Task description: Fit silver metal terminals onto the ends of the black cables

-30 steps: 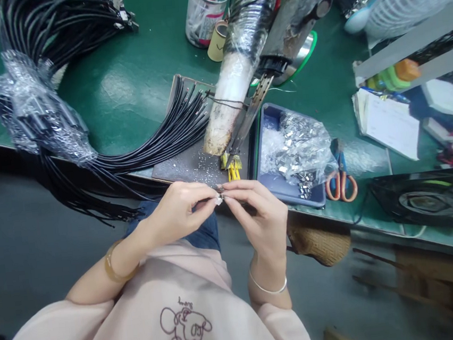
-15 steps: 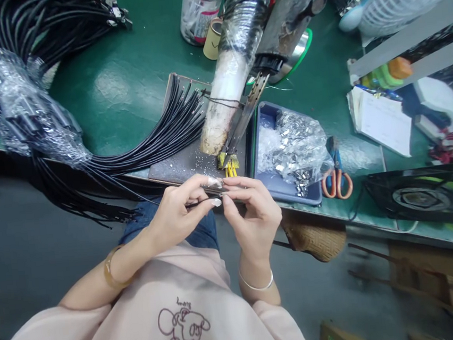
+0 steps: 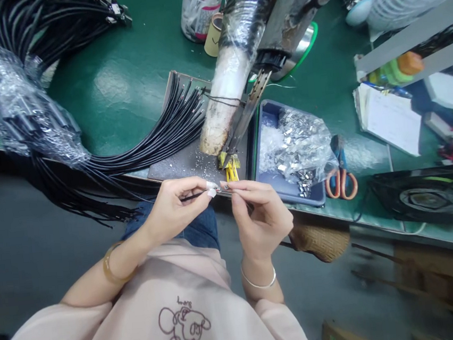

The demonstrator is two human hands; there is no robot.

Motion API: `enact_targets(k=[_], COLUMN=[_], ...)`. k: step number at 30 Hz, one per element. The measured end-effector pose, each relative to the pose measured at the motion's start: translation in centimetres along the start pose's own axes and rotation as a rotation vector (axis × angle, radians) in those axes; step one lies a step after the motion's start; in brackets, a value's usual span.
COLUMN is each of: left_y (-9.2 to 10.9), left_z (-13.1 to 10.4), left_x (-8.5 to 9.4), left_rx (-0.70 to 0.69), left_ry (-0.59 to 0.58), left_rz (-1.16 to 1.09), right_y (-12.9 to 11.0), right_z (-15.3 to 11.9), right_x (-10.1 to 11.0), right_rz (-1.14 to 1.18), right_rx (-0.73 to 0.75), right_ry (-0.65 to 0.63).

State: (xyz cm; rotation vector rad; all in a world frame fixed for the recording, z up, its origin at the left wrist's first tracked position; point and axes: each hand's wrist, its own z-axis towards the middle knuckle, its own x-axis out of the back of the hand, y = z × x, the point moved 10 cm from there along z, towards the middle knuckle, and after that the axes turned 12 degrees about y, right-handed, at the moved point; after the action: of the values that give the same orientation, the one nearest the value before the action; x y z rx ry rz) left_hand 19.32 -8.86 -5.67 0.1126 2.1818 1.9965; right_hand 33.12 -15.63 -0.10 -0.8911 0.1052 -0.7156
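Note:
Near the table's front edge, my left hand (image 3: 174,207) pinches a black cable (image 3: 189,197) close to its end, with white wrapping on the fingertips. Facing it, my right hand (image 3: 260,212) has thumb and fingers together at the cable's end; whatever small piece they hold is too small to make out. Just beyond the fingertips is a yellow part (image 3: 232,170) under the tip of a soldering-like metal tool (image 3: 247,109). A fan of black cables (image 3: 159,139) lies on a brown board (image 3: 194,162) to the left.
A blue tray (image 3: 262,174) holds a plastic bag (image 3: 301,138) of small metal parts. Right of it lie orange-handled scissors (image 3: 342,180), papers (image 3: 392,119) and a black fan (image 3: 429,196). Plastic-wrapped cables (image 3: 29,114) sit left. A clear cup (image 3: 201,12) stands behind.
My right hand has shifted slightly right, and my left fingers have closed into a tighter pinch, a little higher up. The fingertips of both hands still meet near the cable's end.

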Motion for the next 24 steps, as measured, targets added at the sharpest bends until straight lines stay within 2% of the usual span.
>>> enact_targets(k=[3,9,11,15,18,24], left_y=[0.2,-0.4,-0.5,-0.5,-0.3,-0.3], left_z=[0.1,0.4,0.6,0.8,0.9,1.1], left_x=[-0.2,-0.5,-0.5,-0.5,-0.5,-0.4], left_rx=[0.002,0.061,0.067,0.07,0.06,0.052], left_ry=[-0.026,-0.078,-0.074,-0.075,-0.071,-0.052], left_rz=[0.01,0.004,-0.006,-0.022,-0.01,0.0], right_y=[0.2,2.2,2.4,1.6,0.9,0.5], right_z=[0.0,-0.1,-0.1,0.0,0.2,0.5], right_x=[-0.1,0.7,0.3,-0.6,-0.7,-1.0], right_rz=[0.021,0.167,0.138,0.06,0.019,-0.037], right_rx=[-0.016,-0.203,-0.216,-0.114,-0.024,0.038], right_ry=[-0.016,0.071,0.031,-0.056,-0.063,-0.068])
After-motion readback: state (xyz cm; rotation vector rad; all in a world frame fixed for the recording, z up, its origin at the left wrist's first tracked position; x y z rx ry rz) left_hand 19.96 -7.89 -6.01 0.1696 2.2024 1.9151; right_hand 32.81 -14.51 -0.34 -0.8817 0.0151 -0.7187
